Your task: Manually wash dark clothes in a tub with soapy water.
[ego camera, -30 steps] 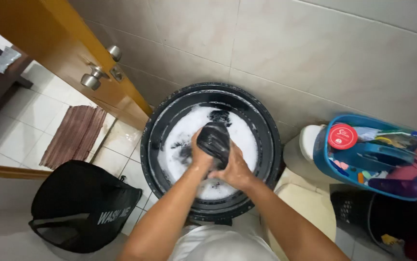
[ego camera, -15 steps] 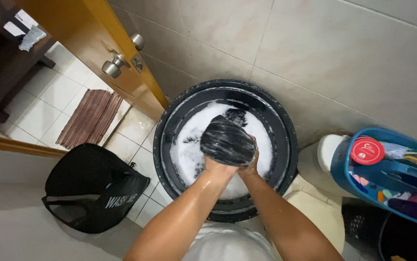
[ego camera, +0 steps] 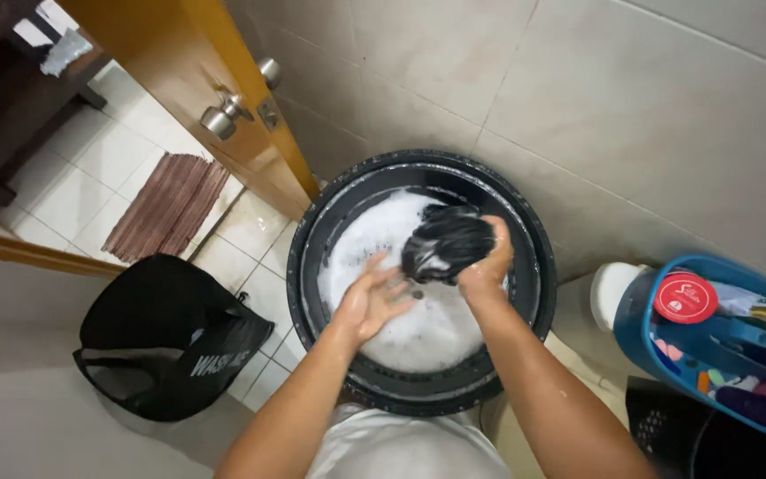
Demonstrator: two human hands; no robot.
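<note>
A round black basin (ego camera: 525,222) full of white suds stands on the tiled floor against the wall. My right hand (ego camera: 487,266) grips a wet black garment (ego camera: 445,244), soapy and bunched, above the foam at the basin's far right. My left hand (ego camera: 372,297) hovers over the suds at the near left with its fingers spread, empty, its fingertips close to the garment. More dark cloth pokes through the foam near the left side.
A black laundry bag (ego camera: 161,341) sits on the floor at left. A wooden door (ego camera: 214,98) with metal knobs stands open beside the basin, a striped mat (ego camera: 168,204) beyond it. A blue caddy (ego camera: 720,346) of toiletries and a white bottle (ego camera: 612,293) stand at right.
Both hands were squeezing the black garment together; now my left hand has let go and opened, and my right hand has carried the bundle to the right.
</note>
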